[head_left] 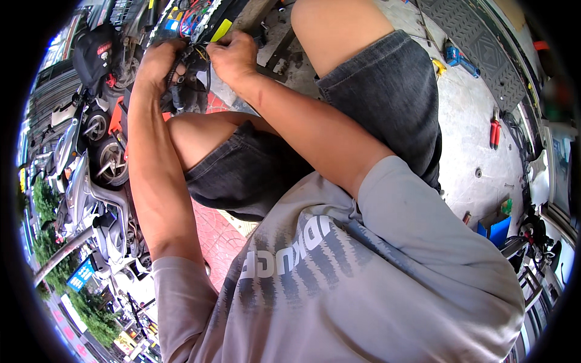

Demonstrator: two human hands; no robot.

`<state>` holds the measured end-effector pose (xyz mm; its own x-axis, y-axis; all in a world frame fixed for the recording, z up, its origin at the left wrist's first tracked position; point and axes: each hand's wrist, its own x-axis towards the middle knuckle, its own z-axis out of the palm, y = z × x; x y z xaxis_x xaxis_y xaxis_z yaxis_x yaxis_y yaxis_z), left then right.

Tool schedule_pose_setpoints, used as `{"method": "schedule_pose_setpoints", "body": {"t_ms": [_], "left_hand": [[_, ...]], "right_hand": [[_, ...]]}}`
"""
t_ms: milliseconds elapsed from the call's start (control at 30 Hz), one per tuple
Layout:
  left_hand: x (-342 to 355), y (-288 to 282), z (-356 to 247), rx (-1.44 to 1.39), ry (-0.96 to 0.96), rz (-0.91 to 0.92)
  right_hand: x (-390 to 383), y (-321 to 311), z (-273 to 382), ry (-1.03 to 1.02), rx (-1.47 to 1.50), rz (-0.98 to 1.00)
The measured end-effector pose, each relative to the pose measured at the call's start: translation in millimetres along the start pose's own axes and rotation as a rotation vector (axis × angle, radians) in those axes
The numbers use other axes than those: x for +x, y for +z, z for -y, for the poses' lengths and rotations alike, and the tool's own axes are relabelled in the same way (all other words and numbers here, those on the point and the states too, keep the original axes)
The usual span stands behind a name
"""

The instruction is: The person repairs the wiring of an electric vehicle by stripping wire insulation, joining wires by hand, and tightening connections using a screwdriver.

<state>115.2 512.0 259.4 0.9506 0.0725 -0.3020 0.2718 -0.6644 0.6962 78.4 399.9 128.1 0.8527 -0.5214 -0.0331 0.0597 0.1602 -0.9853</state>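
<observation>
At the upper left, my left hand point(161, 65) is closed around a black corrugated cable point(176, 94) that hangs below the fingers with a dark end piece. Beside it, my right hand point(233, 59) has its thumb and fingers pinched together at a bundle of thin wires point(198, 51); yellow and black strands show between the two hands. What exactly the right fingertips grip is too small to make out. Just beyond the hands lie red and blue wires point(189, 17) in an opened housing. A bright yellow strip point(221, 29) sits right above my right hand.
Parked motorcycles point(75, 181) line the left side, and a black bag-like cover point(95, 57) stands near my left hand. On the concrete floor at right lie a blue power tool point(461, 60), red-handled pliers point(495, 133) and a blue box point(497, 231). A dark textured mat point(478, 45) runs behind.
</observation>
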Motion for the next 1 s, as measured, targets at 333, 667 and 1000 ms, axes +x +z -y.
{"method": "schedule_pose_setpoints", "body": {"t_ms": [333, 667, 1000], "left_hand": [[1, -4, 6, -0.08, -0.009, 0.021], [-13, -1, 3, -0.151, 0.108, 0.089], [-12, 2, 6, -0.134, 0.118, 0.064]], "right_hand": [[9, -2, -1, 0.212, 0.403, 0.225], [12, 1, -1, 0.25, 0.405, 0.278], [5, 7, 12, 0.004, 0.051, 0.099]]}}
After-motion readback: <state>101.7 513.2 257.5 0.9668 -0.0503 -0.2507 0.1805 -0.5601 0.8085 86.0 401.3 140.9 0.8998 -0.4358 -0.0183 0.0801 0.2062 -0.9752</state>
